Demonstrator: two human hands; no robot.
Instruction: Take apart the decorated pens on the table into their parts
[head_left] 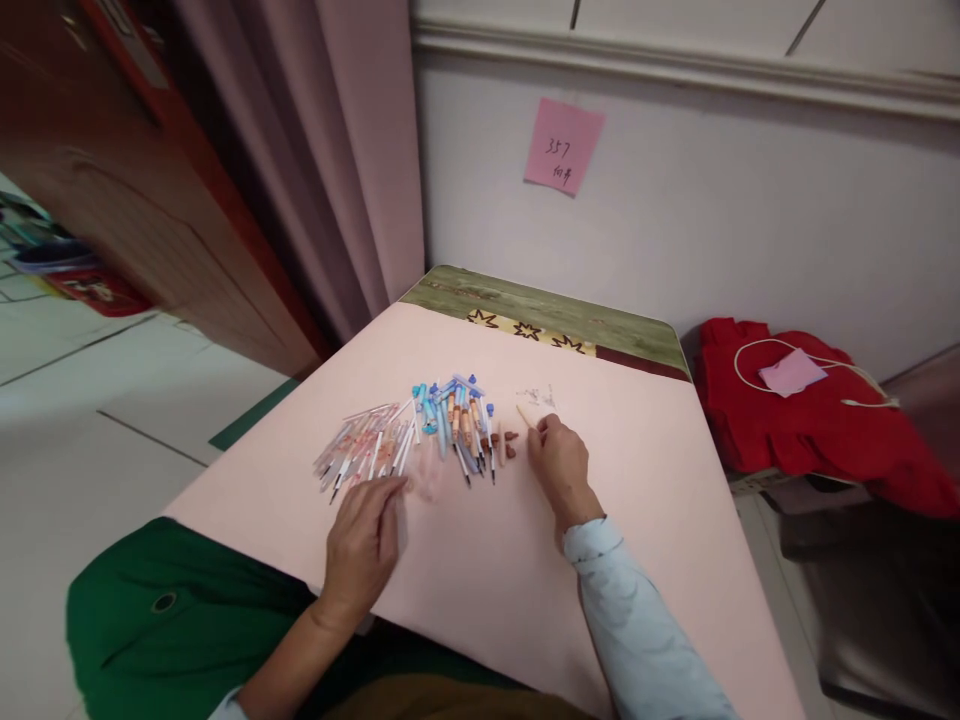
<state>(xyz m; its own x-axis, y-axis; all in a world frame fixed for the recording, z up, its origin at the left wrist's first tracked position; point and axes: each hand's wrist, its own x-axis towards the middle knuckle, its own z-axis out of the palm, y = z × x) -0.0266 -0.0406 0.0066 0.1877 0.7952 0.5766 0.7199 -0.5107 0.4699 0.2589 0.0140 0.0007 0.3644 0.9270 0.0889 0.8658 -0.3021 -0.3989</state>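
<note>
A pile of pen parts lies on a pink table (660,480): clear refills (367,448) on the left, blue and orange pen barrels (456,412) in the middle. My left hand (364,545) rests on the table just below the refills, fingers curled and pinched toward them; what they hold, if anything, I cannot make out. My right hand (559,465) is closed on a thin pale stick-like pen piece (525,415). A few small brown caps (508,438) sit beside that hand, and tiny springs (541,396) lie just beyond it.
A pink sticky note (562,145) hangs on the white wall. A red cloth (810,420) with a white cable and a pink note lies on a stand to the right. A curtain (322,160) and a wooden door (150,190) stand at left. A green cushion (172,610) is below left.
</note>
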